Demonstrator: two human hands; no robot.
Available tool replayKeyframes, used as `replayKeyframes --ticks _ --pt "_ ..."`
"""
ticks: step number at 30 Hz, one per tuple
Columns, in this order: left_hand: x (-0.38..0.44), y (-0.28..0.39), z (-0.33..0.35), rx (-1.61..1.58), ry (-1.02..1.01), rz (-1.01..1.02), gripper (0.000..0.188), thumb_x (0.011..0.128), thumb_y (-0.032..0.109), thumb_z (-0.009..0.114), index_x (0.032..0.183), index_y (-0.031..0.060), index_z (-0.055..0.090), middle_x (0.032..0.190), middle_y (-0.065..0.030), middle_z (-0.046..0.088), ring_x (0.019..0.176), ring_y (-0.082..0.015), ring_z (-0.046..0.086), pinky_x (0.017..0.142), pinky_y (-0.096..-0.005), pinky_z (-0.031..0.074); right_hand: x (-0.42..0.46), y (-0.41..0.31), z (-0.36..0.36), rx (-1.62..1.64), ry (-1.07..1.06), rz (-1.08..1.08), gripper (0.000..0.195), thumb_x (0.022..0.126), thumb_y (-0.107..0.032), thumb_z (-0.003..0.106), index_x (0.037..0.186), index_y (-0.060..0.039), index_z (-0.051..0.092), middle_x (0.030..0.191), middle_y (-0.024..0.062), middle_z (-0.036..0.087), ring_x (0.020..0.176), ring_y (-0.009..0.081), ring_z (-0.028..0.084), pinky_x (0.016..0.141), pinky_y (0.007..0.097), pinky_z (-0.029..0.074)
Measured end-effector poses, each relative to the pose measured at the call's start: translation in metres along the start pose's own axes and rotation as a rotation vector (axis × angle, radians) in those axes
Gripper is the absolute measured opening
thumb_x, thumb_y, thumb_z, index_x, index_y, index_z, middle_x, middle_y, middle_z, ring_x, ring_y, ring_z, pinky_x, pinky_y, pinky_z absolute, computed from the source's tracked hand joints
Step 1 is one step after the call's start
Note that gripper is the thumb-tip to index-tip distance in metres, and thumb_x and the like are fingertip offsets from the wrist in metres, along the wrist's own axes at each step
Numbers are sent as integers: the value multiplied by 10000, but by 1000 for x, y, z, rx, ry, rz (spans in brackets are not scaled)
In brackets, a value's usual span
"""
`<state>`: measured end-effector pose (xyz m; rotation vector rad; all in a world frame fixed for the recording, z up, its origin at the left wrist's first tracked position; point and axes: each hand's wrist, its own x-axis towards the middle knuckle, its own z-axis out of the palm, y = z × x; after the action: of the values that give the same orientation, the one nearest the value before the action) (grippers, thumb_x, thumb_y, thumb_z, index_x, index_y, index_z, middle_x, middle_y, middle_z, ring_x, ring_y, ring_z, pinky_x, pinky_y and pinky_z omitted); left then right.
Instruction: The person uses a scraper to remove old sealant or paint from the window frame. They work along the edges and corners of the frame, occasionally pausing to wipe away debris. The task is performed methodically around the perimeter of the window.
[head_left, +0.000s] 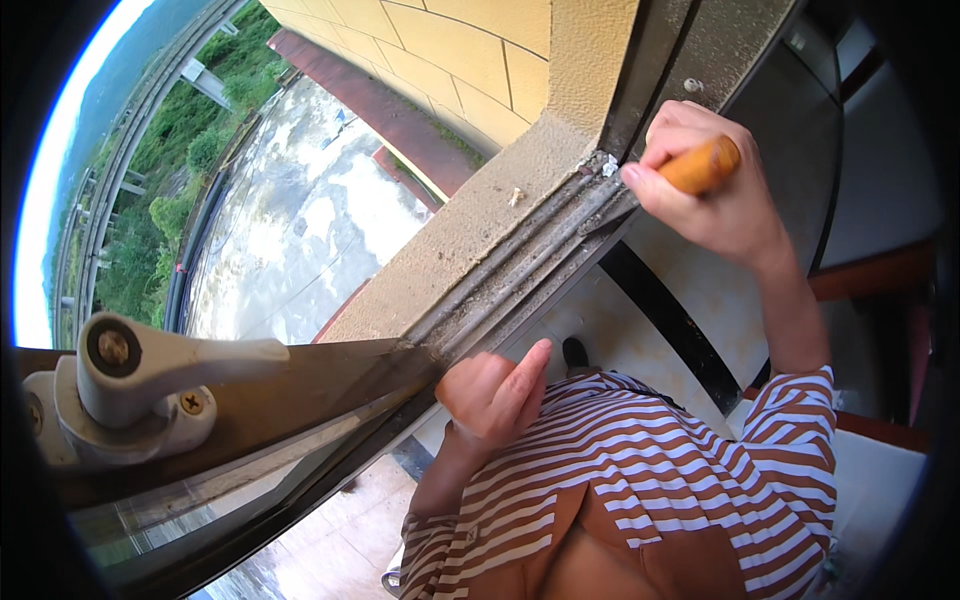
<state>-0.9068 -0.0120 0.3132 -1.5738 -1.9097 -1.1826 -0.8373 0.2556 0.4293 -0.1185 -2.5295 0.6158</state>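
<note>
My right hand (701, 184) grips an orange-brown wooden handle (701, 165) at the far end of a dirty window track (517, 262). The tool's working end is hidden, so its kind cannot be told. Beside my thumb a crumpled white scrap (610, 165) lies in the corner of the track. Grit and dust coat the grooves between the metal rails. My left hand (495, 397) is at the inner edge of the lower frame, fingers curled and thumb extended. Nothing shows in it.
A window handle (172, 367) juts from the brown sash (315, 375) at left. Outside the rough sill (450, 240) lies a wet concrete surface (300, 210), well below. A black curved bar (667, 322) stands behind the frame over the tiled floor (637, 300).
</note>
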Motion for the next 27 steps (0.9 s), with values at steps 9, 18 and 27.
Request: replayKeyframes --ticks 9,18,27 --pt "5 -8 8 53 6 -51 325 704 -11 766 1020 63 751 574 -7 474 445 -162 431 416 -297 305 -22 26 54 1163 192 -155 289 849 -203 792 746 -91 545 593 30 589 506 136 572 488 282 473" --pt "26 -4 -11 -12 -136 -63 454 632 65 722 1083 16 732 592 20 398 469 -117 381 408 -277 251 -9 36 33 1344 101 -529 344 859 -344 787 828 -66 588 613 4 591 501 142 564 565 294 534" --pt "37 -17 -9 21 -146 -197 538 563 106 670 1087 3 736 598 22 438 463 -88 375 413 -251 243 40 59 74 1437 -329 -572 286 850 -282 810 828 -61 629 628 5 620 509 123 586 573 259 531"
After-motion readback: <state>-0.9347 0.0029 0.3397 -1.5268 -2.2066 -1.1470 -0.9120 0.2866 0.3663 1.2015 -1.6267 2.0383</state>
